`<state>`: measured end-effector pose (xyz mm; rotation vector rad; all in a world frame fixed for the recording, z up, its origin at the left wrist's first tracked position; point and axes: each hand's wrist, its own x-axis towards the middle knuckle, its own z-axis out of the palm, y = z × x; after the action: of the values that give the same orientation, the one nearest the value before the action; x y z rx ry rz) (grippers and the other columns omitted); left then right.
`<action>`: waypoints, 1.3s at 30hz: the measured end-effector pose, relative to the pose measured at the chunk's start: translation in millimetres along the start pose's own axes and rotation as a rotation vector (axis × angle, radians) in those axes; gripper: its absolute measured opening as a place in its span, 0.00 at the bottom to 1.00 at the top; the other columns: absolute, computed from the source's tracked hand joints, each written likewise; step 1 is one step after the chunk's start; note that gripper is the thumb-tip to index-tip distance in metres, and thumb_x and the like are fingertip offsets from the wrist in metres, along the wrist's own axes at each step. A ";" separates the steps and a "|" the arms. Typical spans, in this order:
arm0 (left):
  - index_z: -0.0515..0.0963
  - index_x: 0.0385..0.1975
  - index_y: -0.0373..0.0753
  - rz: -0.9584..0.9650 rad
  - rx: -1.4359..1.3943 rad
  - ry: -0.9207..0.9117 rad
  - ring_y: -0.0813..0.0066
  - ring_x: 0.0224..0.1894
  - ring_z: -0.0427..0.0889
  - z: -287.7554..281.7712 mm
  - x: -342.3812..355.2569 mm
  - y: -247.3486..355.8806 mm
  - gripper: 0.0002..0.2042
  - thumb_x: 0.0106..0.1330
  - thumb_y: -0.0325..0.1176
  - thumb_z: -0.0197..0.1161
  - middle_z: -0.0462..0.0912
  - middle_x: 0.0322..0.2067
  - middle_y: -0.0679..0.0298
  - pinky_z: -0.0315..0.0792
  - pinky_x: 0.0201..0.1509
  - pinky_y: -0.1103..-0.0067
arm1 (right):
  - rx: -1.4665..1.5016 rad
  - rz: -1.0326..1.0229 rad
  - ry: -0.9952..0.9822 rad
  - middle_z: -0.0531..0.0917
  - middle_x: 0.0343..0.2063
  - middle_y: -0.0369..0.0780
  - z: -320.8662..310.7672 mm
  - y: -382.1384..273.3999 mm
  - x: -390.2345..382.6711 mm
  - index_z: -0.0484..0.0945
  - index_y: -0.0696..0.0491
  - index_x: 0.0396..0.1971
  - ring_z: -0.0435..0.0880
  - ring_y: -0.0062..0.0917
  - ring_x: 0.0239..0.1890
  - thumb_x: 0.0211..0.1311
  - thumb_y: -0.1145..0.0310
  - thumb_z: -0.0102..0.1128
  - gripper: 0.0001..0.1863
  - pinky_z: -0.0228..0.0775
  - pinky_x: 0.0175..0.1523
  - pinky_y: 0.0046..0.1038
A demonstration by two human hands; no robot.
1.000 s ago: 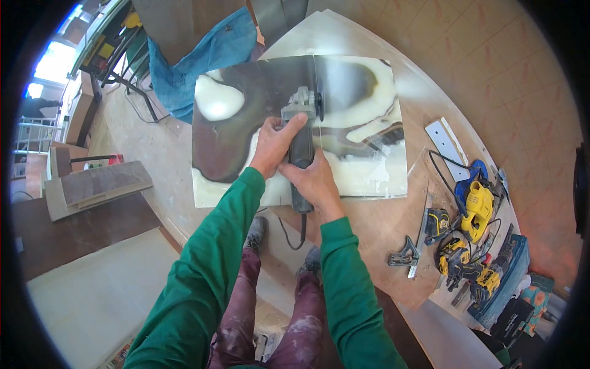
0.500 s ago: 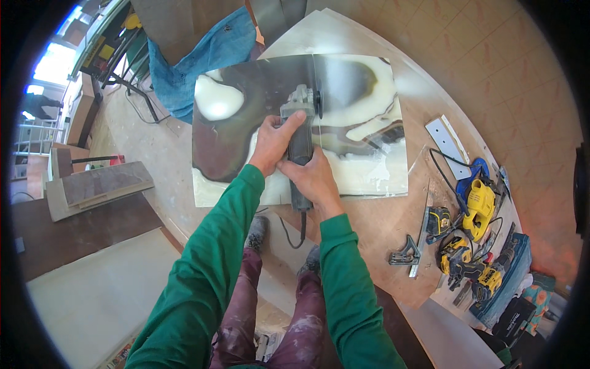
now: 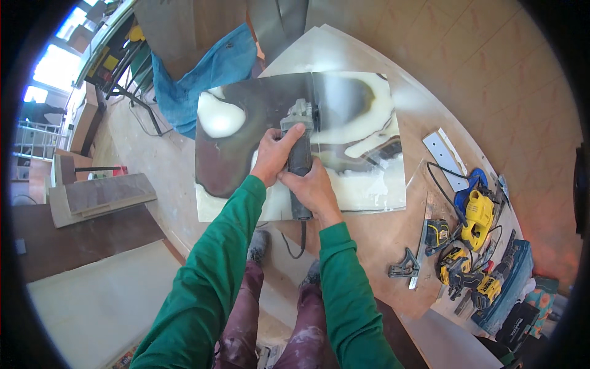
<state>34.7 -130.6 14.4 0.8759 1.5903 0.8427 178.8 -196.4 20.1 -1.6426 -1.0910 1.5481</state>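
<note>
Grinder (image 3: 300,158) lies lengthwise toward the slab's (image 3: 218,169) far edge, gripped in both hands' fingers, left hand (image 3: 272,155) nearer the disc (image 3: 316,117), right hand (image 3: 314,189) nearer the cord (image 3: 303,234).

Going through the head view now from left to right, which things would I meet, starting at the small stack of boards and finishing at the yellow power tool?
Small stack of boards → blue cloth → angle grinder → grey hand tool → white plate with holes → yellow power tool.

From afar I see bare hands (image 3: 316,189), green sleeves (image 3: 215,252) with snug cuffs (image 3: 337,235), white-smeared purplish trousers (image 3: 307,344), grey shoes (image 3: 259,245).
</note>
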 end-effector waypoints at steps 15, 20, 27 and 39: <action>0.80 0.61 0.20 -0.022 0.023 0.006 0.64 0.53 0.90 0.3 13.8 9.0 0.51 0.63 0.71 0.82 0.88 0.52 0.48 0.85 0.58 0.69 | 0.022 -0.011 -0.018 0.91 0.50 0.46 -0.7 -3.7 18.6 0.81 0.65 0.63 0.91 0.31 0.50 0.57 0.57 0.86 0.39 0.82 0.58 0.34; 0.82 0.59 0.23 -0.004 0.019 0.016 0.67 0.49 0.89 -0.9 18.3 9.2 0.48 0.66 0.72 0.79 0.88 0.49 0.53 0.84 0.55 0.71 | 0.009 0.004 -0.008 0.91 0.50 0.46 1.1 -8.5 21.2 0.82 0.65 0.62 0.91 0.30 0.50 0.57 0.57 0.85 0.38 0.82 0.57 0.34; 0.82 0.60 0.23 -0.013 0.039 0.012 0.68 0.48 0.88 1.5 20.4 13.7 0.48 0.68 0.72 0.77 0.88 0.48 0.54 0.84 0.55 0.71 | 0.029 0.028 -0.062 0.91 0.49 0.46 -2.4 -8.6 27.9 0.83 0.66 0.61 0.91 0.29 0.49 0.59 0.58 0.85 0.36 0.83 0.54 0.34; 0.83 0.50 0.30 0.062 0.005 0.026 0.75 0.42 0.82 -1.5 21.0 0.5 0.39 0.70 0.70 0.78 0.83 0.41 0.63 0.80 0.47 0.74 | -0.041 -0.064 0.025 0.92 0.54 0.58 0.7 -9.5 16.0 0.80 0.67 0.62 0.95 0.49 0.56 0.54 0.48 0.87 0.45 0.86 0.61 0.44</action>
<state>30.3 -112.1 5.4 0.9253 1.5949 0.8976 176.2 -178.0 20.8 -1.6334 -1.1577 1.4704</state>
